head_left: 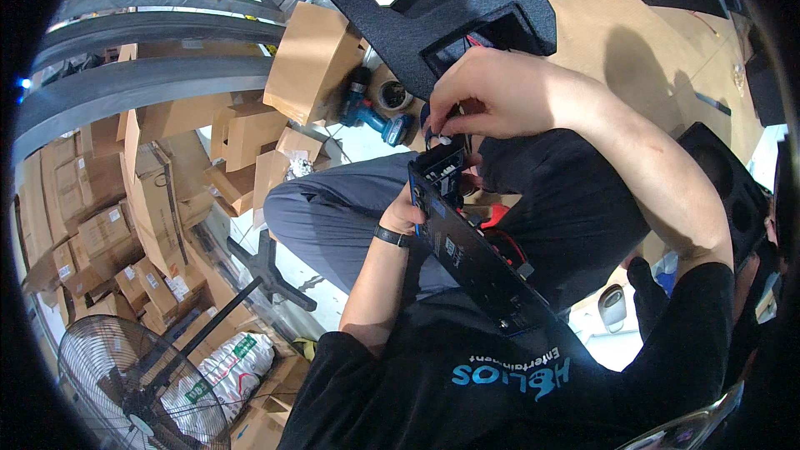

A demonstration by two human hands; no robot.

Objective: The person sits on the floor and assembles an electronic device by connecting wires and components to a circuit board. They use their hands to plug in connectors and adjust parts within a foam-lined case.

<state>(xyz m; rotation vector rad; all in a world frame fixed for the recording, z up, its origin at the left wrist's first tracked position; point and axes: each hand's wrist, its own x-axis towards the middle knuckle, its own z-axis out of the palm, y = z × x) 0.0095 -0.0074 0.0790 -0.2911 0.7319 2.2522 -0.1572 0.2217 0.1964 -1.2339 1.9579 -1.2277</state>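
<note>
My left hand, with a dark band on its wrist, grips the edge of a long black amplifier panel. The panel stands tilted over my lap, with a circuit board and red wiring on its far side. Just above the panel's upper end, my right hand is closed in a pinch on a dark wire, with a small white plug right below the fingertips. The hand partly hides the wire. Beyond it lies a black speaker cabinet with a rectangular opening and red wires.
A blue cordless drill and a small round container are on the floor beside an open cardboard box. Piled boxes and a fan occupy the left. Another black speaker cabinet sits at the right.
</note>
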